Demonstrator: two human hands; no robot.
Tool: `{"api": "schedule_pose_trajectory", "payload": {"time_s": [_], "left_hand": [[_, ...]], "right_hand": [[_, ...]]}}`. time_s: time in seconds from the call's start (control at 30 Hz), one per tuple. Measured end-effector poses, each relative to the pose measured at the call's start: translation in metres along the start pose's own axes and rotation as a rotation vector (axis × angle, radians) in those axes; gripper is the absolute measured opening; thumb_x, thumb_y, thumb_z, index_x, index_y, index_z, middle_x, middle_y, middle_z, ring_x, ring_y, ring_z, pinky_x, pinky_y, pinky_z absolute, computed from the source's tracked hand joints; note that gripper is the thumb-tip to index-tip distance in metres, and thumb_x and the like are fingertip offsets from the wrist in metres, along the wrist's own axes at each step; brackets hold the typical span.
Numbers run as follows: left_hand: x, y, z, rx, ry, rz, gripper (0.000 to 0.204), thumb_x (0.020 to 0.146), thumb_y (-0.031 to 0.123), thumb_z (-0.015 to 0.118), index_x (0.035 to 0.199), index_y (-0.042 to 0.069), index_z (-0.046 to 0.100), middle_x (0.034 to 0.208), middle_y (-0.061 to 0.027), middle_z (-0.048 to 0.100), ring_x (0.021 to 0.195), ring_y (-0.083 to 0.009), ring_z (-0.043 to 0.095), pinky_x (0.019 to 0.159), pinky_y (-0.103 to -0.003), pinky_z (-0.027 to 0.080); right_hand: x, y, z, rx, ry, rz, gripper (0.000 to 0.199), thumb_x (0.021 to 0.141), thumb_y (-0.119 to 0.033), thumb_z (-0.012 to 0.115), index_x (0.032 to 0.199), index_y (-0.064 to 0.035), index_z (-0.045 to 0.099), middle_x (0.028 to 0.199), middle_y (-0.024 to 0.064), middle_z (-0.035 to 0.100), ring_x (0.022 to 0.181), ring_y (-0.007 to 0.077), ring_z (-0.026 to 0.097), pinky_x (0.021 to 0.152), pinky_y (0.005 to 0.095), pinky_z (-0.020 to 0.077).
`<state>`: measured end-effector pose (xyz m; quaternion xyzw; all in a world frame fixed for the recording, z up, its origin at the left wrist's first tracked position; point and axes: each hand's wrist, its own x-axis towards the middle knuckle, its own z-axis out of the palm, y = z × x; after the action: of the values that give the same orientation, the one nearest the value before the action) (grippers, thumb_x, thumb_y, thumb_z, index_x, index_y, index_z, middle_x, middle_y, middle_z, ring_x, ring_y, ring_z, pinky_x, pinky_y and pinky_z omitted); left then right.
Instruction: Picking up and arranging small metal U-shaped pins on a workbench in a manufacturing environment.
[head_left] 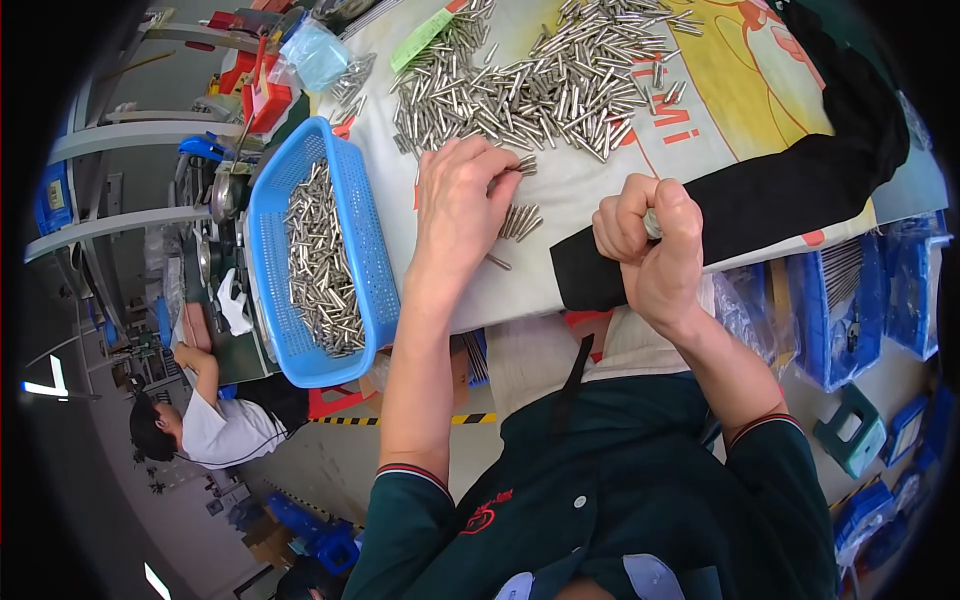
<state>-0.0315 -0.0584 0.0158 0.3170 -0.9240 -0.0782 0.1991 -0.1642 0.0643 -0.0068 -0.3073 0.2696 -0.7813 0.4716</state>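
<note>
My left hand (462, 205) is bent over the near edge of a pile of short metal pins (560, 95) on the cloth-covered table. Its thumb and forefinger close around a few pins (527, 164) at the fingertips; the other fingers are partly hidden. Beside its wrist lie a small row of pins (521, 222) and a single pin (499, 262). Raised above the black cloth (740, 215), my right hand (662, 250) is clenched in a fist. Something small and greyish shows within its curled fingers, too covered to name.
A blue perforated basket (378, 270) with many pins stands left of my left forearm. A green slip (422, 40) and a clear plastic bag (318, 55) lie farther back. Blue bins (840, 310) and a green stool (852, 430) are at right; another person (215, 425) sits at left.
</note>
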Motion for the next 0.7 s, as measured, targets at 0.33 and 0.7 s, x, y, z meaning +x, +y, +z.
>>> {"api": "schedule_pose_trajectory", "payload": {"time_s": [0.33, 0.7], "left_hand": [[0.0012, -0.0004, -0.0027, -0.021, -0.040, -0.011, 0.010, 0.070, 0.006, 0.069, 0.080, 0.004, 0.067, 0.072, -0.0044, 0.061, 0.071, -0.0220, 0.054, 0.071, -0.034, 0.039], [0.0064, -0.0011, 0.0067, 0.159, 0.063, 0.137, 0.008, 0.067, 0.004, 0.067, 0.075, 0.005, 0.066, 0.071, -0.0040, 0.059, 0.072, -0.0222, 0.056, 0.069, -0.035, 0.039]], "right_hand": [[0.0005, 0.0005, -0.0009, 0.030, -0.014, 0.005, 0.043, 0.096, -0.030, 0.037, 0.061, -0.0059, 0.035, 0.052, -0.0028, 0.030, 0.045, 0.0050, 0.023, 0.042, 0.0239, 0.0190], [0.0008, 0.0010, 0.0002, 0.022, 0.001, 0.003, 0.042, 0.096, -0.030, 0.037, 0.061, -0.0061, 0.035, 0.052, -0.0029, 0.030, 0.045, 0.0051, 0.023, 0.042, 0.0239, 0.0190]]}}
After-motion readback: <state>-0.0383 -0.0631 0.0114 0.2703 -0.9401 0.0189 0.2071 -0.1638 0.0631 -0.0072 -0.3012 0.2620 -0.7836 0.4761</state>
